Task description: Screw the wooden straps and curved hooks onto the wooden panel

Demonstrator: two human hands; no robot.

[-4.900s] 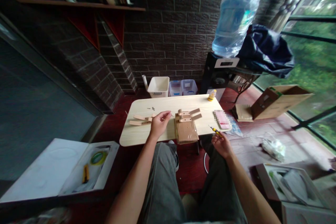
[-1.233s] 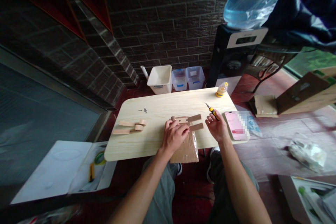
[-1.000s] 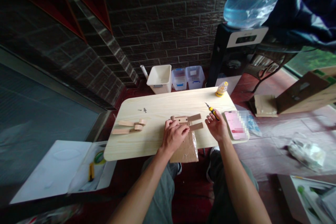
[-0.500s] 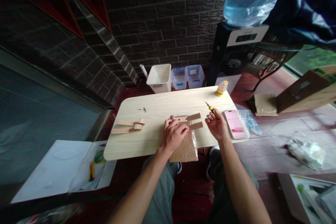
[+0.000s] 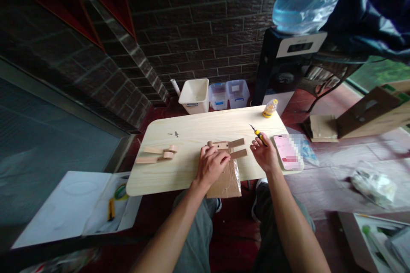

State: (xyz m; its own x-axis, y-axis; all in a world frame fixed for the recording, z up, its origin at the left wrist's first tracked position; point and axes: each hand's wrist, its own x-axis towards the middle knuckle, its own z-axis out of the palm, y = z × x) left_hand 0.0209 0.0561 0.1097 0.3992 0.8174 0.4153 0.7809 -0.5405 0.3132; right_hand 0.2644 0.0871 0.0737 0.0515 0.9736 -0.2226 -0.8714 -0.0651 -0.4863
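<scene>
Two-pronged pale wooden piece with dark round holes and a rounded end is laid on a flat sheet of brown cardboard, its prongs pointed to the right. It is partly covered by the left hand, which is pressed down from above with the fingers bent; whether anything small is pinched in that grip cannot be told. To the right of the wooden piece, a slim yellow-and-black screwdriver with a metal bit is held in the right hand, the grip closed around its handle and the tip raised away from the wooden piece.

Both wooden piece and cardboard are carried by a pale wood-grained worktop with rounded corners, whose near edge is overhung by the cardboard. Left of the wooden piece, a similar pale wooden part with two prongs is set down, and beyond that part some small dark metal bits are scattered. Farther right of the wooden piece, past the right hand, a pink-screened phone is laid. Beyond the wooden piece and to its right, a clear container with a yellow base is stood near the worktop's far edge.
</scene>
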